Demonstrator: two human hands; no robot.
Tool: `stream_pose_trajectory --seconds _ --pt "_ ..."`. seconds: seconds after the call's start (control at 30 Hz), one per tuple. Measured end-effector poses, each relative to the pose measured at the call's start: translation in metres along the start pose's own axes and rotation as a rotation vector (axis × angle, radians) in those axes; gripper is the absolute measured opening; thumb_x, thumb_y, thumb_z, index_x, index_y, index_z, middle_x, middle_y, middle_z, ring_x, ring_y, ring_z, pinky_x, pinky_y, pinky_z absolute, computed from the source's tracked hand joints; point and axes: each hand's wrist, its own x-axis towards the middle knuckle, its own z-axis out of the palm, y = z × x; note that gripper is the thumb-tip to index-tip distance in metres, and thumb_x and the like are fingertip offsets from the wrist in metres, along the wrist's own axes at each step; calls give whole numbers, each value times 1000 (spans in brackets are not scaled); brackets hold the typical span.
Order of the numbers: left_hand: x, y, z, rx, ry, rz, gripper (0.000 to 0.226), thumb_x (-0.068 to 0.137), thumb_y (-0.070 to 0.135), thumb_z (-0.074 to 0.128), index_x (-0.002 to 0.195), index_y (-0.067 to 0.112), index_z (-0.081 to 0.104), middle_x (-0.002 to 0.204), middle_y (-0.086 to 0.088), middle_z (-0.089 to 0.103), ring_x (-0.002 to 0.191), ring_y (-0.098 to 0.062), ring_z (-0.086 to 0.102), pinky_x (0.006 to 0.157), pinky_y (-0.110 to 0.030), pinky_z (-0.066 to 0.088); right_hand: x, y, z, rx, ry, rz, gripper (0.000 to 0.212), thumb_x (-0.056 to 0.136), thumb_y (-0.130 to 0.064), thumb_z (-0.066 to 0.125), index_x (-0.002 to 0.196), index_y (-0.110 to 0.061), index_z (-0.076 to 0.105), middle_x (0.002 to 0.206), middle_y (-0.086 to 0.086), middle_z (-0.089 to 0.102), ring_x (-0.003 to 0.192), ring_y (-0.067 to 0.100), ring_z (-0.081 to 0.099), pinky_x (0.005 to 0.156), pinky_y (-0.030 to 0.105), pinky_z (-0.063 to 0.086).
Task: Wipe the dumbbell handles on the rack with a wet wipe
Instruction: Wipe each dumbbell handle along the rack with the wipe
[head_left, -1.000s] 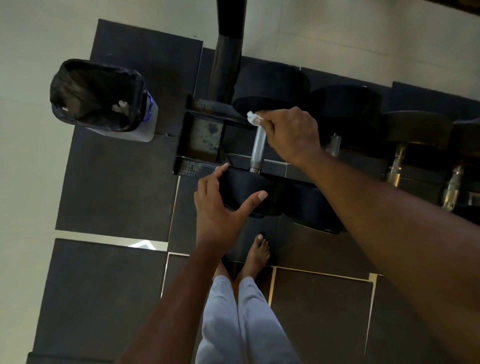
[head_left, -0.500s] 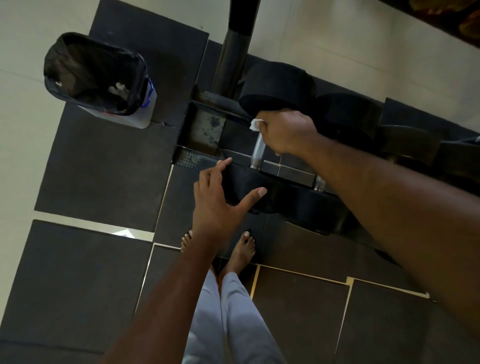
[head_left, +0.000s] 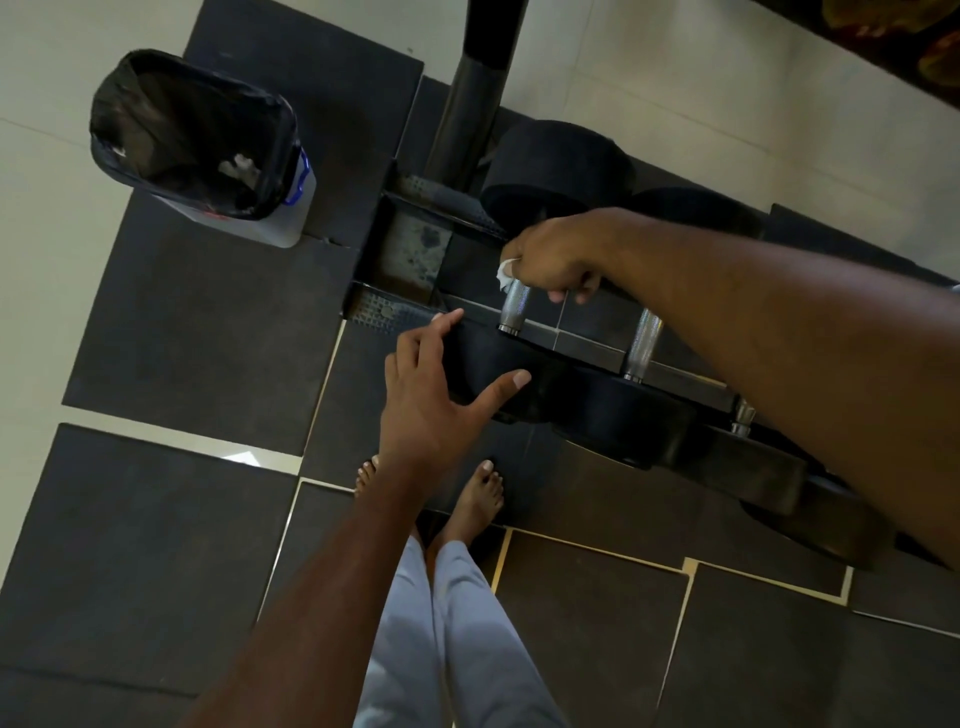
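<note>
Head view, looking straight down. Counts: two hands, two bare feet, one bin, one rack, one white wet wipe. Knurled steel handles visible: three, the third only a short stub beside the right forearm. Black dumbbell heads: at least four; those further along are hidden under the right arm, so total not determinable.

Right hand (head_left: 558, 257): knuckles up, fingers curled round the upper part of the first dumbbell handle (head_left: 513, 310), with the wet wipe (head_left: 505, 271) bunched between palm and steel; a white corner pokes out on the thumb side. Forearm runs diagonally across the rack (head_left: 395, 306), over the second handle (head_left: 642, 347).

Left hand (head_left: 428, 400): spread, fingers straight, thumb out wide. Fingertips rest on the top edge of the near dumbbell head (head_left: 498, 364), thumb tip on its face. Holds nothing.

Lined bin (head_left: 197, 140) sits well beyond the left hand, on dark floor mats (head_left: 208, 332). Feet just below the left wrist.
</note>
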Motion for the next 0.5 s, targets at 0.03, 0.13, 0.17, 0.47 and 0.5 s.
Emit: stream_pose_trajectory --seconds 0.03,0.13,0.17,0.47,0.5 --pt "0 0 0 0 1 1 99 79 80 74 160 39 35 146 12 38 134 -11 37 99 -31 43 1 -1 1 2 -10 4 37 114 -44 38 142 -32 57 106 12 68 91 22 67 58 31 57" --pt "-1 1 0 -1 -1 -4 99 79 80 74 160 40 34 146 12 38 134 -10 36 98 -30 41 0 -4 4 12 -39 10 36 114 -41 38 140 -30 59 103 12 67 87 22 65 56 31 57" --pt "0 1 0 -2 -3 -5 98 79 80 74 160 40 34 146 12 37 135 -10 36 99 -30 41 -1 -5 5 24 -43 13 36 114 -40 38 140 -29 60 98 12 67 85 23 64 57 31 58" --pt "-1 1 1 -25 -18 -28 98 80 79 73 160 42 30 149 10 35 137 -10 32 104 -35 43 -10 7 25 147 129 -53 30 111 -47 46 134 -41 64 78 2 78 76 16 76 61 33 60" --pt "-1 1 1 -23 -16 -30 98 80 79 73 160 42 30 149 10 35 137 -10 32 103 -34 42 -12 11 25 119 186 -56 32 110 -50 45 136 -43 63 73 -1 77 72 16 75 63 32 59"
